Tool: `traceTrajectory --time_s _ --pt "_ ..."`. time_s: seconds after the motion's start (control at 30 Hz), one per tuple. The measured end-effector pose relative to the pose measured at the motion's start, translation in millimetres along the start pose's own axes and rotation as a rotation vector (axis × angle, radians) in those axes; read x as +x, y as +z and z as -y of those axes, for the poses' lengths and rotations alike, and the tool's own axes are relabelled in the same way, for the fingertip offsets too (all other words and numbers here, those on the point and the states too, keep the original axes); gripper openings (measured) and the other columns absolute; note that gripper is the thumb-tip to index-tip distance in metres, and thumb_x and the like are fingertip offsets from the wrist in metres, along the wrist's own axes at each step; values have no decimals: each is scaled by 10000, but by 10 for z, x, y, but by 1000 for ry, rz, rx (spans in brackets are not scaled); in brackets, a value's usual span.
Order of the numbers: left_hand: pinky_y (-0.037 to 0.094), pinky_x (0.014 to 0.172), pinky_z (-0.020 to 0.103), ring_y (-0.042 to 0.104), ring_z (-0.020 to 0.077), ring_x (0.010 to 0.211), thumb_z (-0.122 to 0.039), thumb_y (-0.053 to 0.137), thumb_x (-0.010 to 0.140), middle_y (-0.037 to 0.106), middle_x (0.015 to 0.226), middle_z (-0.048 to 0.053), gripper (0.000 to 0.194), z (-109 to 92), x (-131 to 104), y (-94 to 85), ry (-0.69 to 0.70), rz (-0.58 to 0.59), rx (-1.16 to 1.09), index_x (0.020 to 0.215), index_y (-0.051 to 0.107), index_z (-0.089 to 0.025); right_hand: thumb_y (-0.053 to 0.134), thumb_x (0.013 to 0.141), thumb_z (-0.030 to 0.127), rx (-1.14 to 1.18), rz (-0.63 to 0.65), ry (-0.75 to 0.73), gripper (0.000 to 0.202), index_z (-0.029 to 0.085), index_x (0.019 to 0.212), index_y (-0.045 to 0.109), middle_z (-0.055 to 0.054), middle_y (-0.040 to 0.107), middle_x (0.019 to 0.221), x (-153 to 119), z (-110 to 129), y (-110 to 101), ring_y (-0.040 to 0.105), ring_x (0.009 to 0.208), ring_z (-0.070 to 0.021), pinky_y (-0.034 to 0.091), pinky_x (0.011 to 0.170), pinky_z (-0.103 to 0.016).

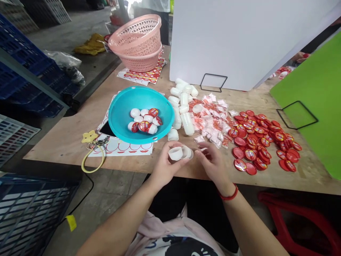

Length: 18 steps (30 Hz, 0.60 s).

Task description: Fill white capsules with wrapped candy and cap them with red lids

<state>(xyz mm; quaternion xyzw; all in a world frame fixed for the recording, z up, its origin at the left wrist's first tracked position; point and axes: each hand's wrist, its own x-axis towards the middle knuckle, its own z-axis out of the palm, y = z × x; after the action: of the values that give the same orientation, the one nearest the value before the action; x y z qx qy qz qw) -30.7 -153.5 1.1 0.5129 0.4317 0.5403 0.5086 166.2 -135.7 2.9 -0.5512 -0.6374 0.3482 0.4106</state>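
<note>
My left hand (165, 164) is wrapped round a short stack of small white plastic cups (176, 153) at the table's front edge. Close beside it on the right, my right hand (213, 161) has its fingers curled in, with a bit of something whitish at the fingertips that I cannot make out. Beyond my hands lies a pile of white plastic cups (183, 99), some nested in stacks. Small clear packets with pinkish contents (213, 126) are heaped next to them. Round red lids (250, 142) with printed labels spread out at the right.
A turquoise basin (117, 121) holds several white cups with red lids. Pink baskets (138, 58) stand behind it on printed sheets. A phone (107, 130) and a yellow key ring (93, 160) lie at the left. White (213, 39) and green (317, 89) boards stand at the back and right.
</note>
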Motion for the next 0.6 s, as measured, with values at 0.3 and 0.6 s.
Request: traceTrajectory --time_s 0.3,0.6 --pt "512 964 398 655 237 1093 -174 787 753 687 1182 45 496 27 68 1 -11 49 264 1190 567 -257 621 916 318 -608 12 -255 180 211 1021 721 -100 738 1020 115 -265 -334 686 938 -286 546 831 -450" --pt "532 921 361 677 221 1071 -170 751 780 704 1140 36 410 32 88 39 -5 59 293 1133 561 -255 699 888 283 -62 29 -225 184 265 1065 654 -33 712 972 -9 201 -134 659 814 -202 556 744 -370"
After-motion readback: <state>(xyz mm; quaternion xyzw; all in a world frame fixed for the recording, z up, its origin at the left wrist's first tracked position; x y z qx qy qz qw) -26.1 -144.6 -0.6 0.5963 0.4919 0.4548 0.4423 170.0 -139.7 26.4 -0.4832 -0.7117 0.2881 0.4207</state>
